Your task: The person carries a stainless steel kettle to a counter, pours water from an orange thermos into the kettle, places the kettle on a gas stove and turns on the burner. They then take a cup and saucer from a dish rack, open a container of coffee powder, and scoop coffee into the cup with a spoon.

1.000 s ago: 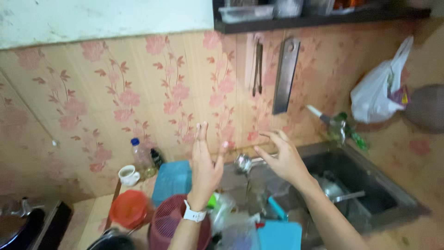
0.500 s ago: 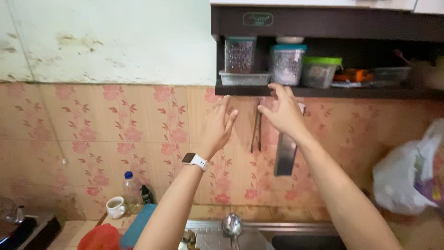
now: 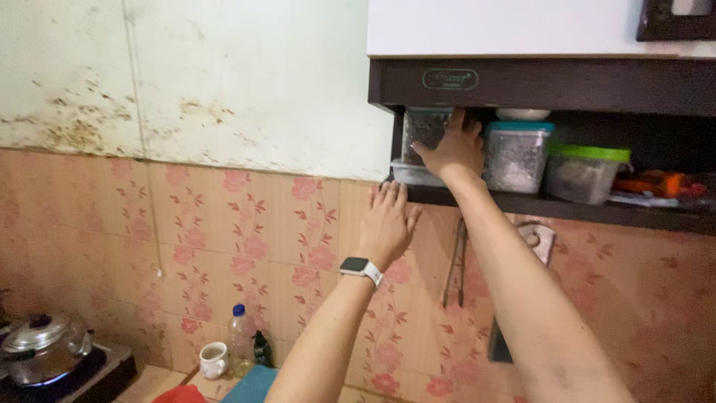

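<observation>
Fingers of my right hand [image 3: 451,149] wrap the clear container [image 3: 424,133] on the shelf [image 3: 567,209]; left hand [image 3: 386,224] open just below it.

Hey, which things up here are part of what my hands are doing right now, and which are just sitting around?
In hand:
- right hand on the clear container at the left end of the shelf
- left hand, open, just below the shelf
- flat clear tub under that container

Lying about:
- blue-lidded container
- green-lidded container
- water bottle
- white cup
- pot on the stove
</observation>
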